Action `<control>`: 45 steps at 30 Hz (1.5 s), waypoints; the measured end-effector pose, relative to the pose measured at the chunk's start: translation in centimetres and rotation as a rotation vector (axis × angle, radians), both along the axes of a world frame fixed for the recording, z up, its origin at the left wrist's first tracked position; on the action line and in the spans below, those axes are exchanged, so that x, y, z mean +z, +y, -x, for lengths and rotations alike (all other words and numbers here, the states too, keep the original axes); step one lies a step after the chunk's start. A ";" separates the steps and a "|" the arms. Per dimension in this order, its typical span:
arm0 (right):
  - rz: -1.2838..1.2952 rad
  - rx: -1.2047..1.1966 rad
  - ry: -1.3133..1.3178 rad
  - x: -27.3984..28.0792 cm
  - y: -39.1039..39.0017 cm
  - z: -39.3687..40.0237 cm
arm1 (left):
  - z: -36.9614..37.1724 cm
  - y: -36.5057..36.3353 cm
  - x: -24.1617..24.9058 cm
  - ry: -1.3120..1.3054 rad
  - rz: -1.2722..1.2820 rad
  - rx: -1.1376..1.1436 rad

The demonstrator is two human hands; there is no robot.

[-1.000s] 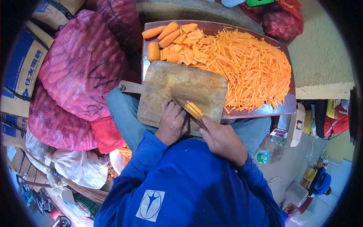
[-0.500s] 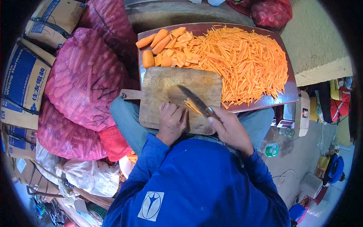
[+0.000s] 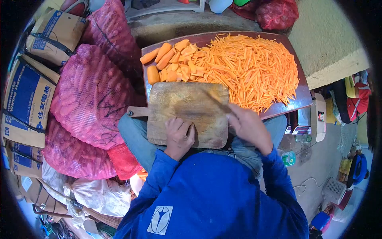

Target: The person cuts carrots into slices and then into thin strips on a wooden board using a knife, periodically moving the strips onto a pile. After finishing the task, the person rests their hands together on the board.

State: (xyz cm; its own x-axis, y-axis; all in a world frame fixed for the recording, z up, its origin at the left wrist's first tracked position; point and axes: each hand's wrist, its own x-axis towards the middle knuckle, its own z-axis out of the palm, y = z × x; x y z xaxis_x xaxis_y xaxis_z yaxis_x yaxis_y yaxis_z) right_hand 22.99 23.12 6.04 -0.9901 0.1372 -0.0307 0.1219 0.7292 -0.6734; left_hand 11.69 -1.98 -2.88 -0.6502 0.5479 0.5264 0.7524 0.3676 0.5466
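My left hand (image 3: 179, 137) rests on the wooden cutting board (image 3: 175, 95), its fingers curled; whatever lies under them, if anything, is hidden. In my right hand (image 3: 251, 129) is a kitchen knife (image 3: 213, 96), its blade smeared by motion over the board's upper right part. Right behind the board, a big heap of carrot sticks (image 3: 254, 71) covers much of the low wooden table (image 3: 303, 93). To the left of that heap lie carrot slices (image 3: 185, 71) and several peeled carrot pieces (image 3: 163, 49).
Pink mesh sacks (image 3: 91, 95) and strapped cardboard boxes (image 3: 30, 93) are stacked on the left. A red mesh bag (image 3: 277, 15) sits at the back by a concrete ledge (image 3: 326, 40). On the right floor stands a green-labelled container (image 3: 288, 158).
The knife and my right hand have shifted up and right. The few carrot sticks beside the blade are gone from the board. My left hand stays on the board.
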 end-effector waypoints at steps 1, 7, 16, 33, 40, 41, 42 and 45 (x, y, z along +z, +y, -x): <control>-0.058 -0.043 0.049 0.0 1.3 0.5 | 0.0 0.1 0.0 0.021 0.028 0.003; -0.020 -0.209 0.189 1.6 4.5 0.4 | 0.5 1.4 0.6 -0.052 0.028 -0.028; 0.523 -0.336 0.125 1.3 4.4 -1.1 | 4.7 14.3 3.9 -0.020 -0.156 -0.209; -0.336 0.014 0.223 -0.7 1.5 -3.0 | 9.7 10.8 6.9 -0.309 -0.202 -0.284; -0.570 0.192 0.272 1.1 2.1 -2.2 | 10.4 16.5 6.6 0.045 0.424 -0.336; -0.601 0.194 0.234 1.3 2.1 -2.2 | 11.1 17.3 5.3 0.181 0.365 -0.304; -0.632 0.198 0.198 1.4 2.1 -2.3 | 11.3 17.6 4.9 0.181 0.360 -0.305; -0.598 0.157 0.301 0.6 2.2 -2.4 | 11.6 17.7 4.6 0.202 0.059 -0.228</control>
State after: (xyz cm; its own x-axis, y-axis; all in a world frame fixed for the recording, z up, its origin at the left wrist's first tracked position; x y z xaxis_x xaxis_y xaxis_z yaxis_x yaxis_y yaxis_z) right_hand 25.43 25.31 6.62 -0.9531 -0.1010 0.2852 -0.1451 0.9797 -0.1381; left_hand 0.05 15.77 1.69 -0.3926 0.7010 0.5954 0.9102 0.2033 0.3608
